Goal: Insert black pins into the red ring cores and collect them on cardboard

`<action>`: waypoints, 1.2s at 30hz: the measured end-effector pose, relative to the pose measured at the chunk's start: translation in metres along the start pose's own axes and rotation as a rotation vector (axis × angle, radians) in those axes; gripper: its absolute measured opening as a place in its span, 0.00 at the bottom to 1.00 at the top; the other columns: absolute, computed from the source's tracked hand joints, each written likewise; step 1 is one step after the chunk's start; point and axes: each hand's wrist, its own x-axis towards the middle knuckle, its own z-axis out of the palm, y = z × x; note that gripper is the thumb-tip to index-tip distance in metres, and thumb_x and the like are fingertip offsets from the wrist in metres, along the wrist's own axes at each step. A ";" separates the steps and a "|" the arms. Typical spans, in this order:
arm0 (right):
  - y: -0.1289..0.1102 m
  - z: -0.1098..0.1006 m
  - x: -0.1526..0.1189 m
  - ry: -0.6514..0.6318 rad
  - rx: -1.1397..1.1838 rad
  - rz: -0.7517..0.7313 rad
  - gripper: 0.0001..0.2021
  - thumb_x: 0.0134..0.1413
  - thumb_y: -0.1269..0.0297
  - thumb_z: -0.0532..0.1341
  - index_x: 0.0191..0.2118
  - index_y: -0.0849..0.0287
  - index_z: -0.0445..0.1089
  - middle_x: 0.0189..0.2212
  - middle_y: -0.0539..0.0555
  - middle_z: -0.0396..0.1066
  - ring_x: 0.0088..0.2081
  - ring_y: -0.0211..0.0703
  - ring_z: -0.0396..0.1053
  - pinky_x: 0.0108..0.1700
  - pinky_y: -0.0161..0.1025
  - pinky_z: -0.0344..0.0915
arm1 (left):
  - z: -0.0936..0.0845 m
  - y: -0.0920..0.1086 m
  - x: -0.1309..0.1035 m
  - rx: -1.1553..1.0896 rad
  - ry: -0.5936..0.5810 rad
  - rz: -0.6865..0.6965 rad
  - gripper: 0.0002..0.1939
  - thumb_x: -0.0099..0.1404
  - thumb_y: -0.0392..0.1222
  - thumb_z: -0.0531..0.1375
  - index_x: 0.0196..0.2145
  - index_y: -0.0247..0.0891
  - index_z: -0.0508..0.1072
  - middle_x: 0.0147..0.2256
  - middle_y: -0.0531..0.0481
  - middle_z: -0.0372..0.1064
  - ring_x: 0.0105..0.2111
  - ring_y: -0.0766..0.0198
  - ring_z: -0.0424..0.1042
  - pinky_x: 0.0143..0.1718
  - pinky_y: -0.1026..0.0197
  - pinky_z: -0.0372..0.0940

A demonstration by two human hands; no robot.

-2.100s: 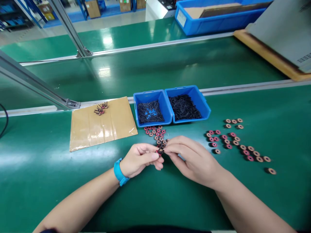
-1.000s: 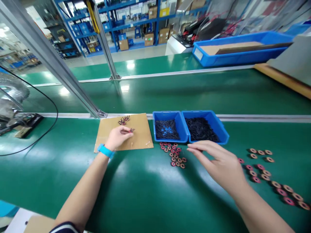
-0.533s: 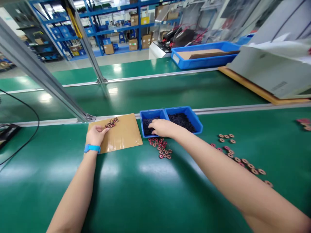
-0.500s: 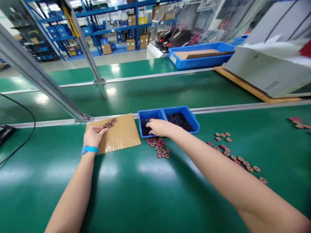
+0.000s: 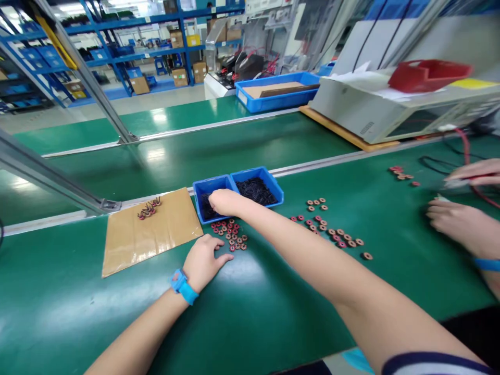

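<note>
My left hand (image 5: 205, 260) is over the green bench with thumb and fingers apart, holding nothing. Just beyond its fingertips lies a cluster of small toothed rings (image 5: 233, 237), reddish and copper-coloured. My right hand (image 5: 223, 202) reaches into the left of two joined blue bins (image 5: 211, 183), its fingers curled down among small dark pieces (image 5: 205, 208). Whatever the fingertips grip is hidden. The right bin holds a heap of thin black pieces (image 5: 255, 191). On a brown sheet (image 5: 156, 237) to the left sit several rings with dark prongs (image 5: 148, 209).
More rings (image 5: 332, 232) are scattered right of my right forearm. At the far right, another person's hands (image 5: 455, 221) work near red and black cables. Behind stand a grey instrument (image 5: 351, 112) with a red bin (image 5: 427, 78) and a blue tray (image 5: 253, 104). A metal post (image 5: 58, 177) rises at left.
My left hand has left the pronged rings on the brown sheet and moved right, beside the loose rings. My right hand stays in the left bin, fingers now more curled. The view has swung right.
</note>
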 end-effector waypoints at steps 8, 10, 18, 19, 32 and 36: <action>0.005 -0.005 -0.010 0.227 0.122 -0.039 0.08 0.51 0.75 0.56 0.36 0.68 0.71 0.36 0.62 0.74 0.40 0.48 0.71 0.40 0.39 0.63 | 0.017 0.004 0.000 0.042 0.139 0.030 0.09 0.57 0.47 0.60 0.32 0.40 0.74 0.31 0.46 0.70 0.34 0.56 0.69 0.36 0.55 0.65; 0.009 -0.007 -0.015 0.282 0.172 -0.053 0.09 0.49 0.77 0.55 0.34 0.66 0.72 0.33 0.60 0.75 0.37 0.46 0.71 0.37 0.36 0.62 | 0.016 0.003 -0.002 -0.031 0.147 0.024 0.07 0.58 0.44 0.59 0.31 0.40 0.74 0.31 0.46 0.71 0.32 0.58 0.69 0.35 0.56 0.65; 0.021 -0.002 -0.034 0.426 0.352 -0.052 0.16 0.48 0.79 0.56 0.44 0.66 0.69 0.30 0.54 0.75 0.33 0.38 0.71 0.38 0.32 0.63 | 0.006 -0.004 0.003 -0.843 0.189 -0.298 0.14 0.50 0.44 0.65 0.33 0.35 0.73 0.28 0.47 0.75 0.28 0.61 0.74 0.35 0.57 0.69; 0.021 -0.001 -0.037 0.439 0.367 -0.049 0.18 0.49 0.79 0.56 0.48 0.67 0.67 0.31 0.54 0.75 0.34 0.38 0.71 0.39 0.33 0.63 | 0.004 -0.004 0.004 -0.946 0.185 -0.343 0.16 0.48 0.44 0.66 0.34 0.34 0.73 0.28 0.47 0.75 0.29 0.61 0.74 0.36 0.57 0.69; -0.013 0.061 -0.113 0.612 1.405 0.179 0.10 0.51 0.62 0.61 0.37 0.62 0.70 0.22 0.50 0.69 0.24 0.38 0.71 0.29 0.38 0.70 | 0.009 0.000 0.002 -1.458 0.017 -0.428 0.14 0.47 0.44 0.68 0.32 0.36 0.76 0.25 0.51 0.74 0.25 0.65 0.72 0.35 0.57 0.68; -0.016 0.060 -0.117 0.667 1.294 0.081 0.05 0.53 0.65 0.58 0.34 0.60 0.70 0.27 0.51 0.67 0.25 0.35 0.69 0.29 0.36 0.70 | 0.005 0.003 0.002 -1.524 -0.037 -0.431 0.13 0.46 0.41 0.69 0.31 0.35 0.76 0.31 0.47 0.76 0.30 0.61 0.75 0.38 0.54 0.69</action>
